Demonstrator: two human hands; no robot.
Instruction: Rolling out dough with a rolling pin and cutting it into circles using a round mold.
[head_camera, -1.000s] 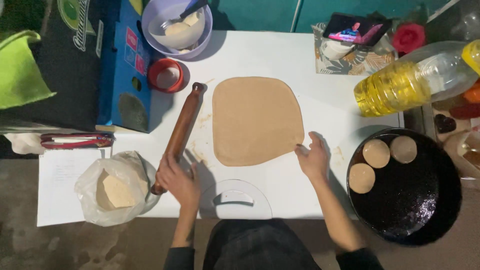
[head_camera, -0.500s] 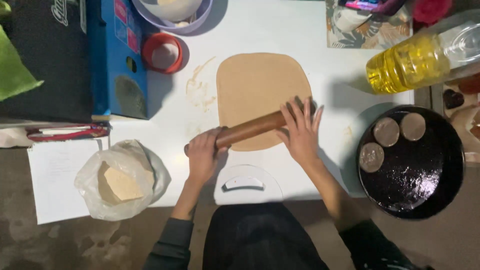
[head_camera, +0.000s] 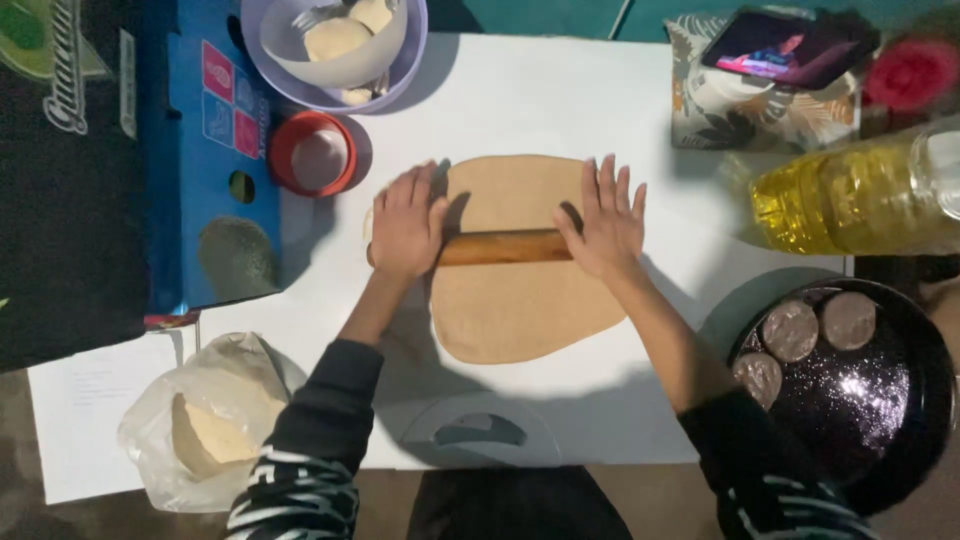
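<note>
Since half a second ago the wooden rolling pin (head_camera: 503, 247) has travelled up from the near edge of the dough sheet (head_camera: 520, 260) to lie level across its middle, and both hands have spread apart to the pin's two ends. The left hand (head_camera: 405, 222) lies flat and open over the left end, palm pressing down rather than gripping; the right hand (head_camera: 603, 222) does the same on the right end, fingers splayed. The tan dough lies flat on the white board (head_camera: 560, 90). Even rolling would seem to call for equal weight on both palms, so that the sheet keeps one thickness. A red-rimmed cup (head_camera: 314, 153) sits just left of the dough, with a pale bowl (head_camera: 400, 65) of dough pieces behind it, both near the left hand's path. A bottle of yellow oil (head_camera: 850, 195) lies to the right, and a dark pan (head_camera: 870, 400) holding three round discs stands near the right elbow.
</note>
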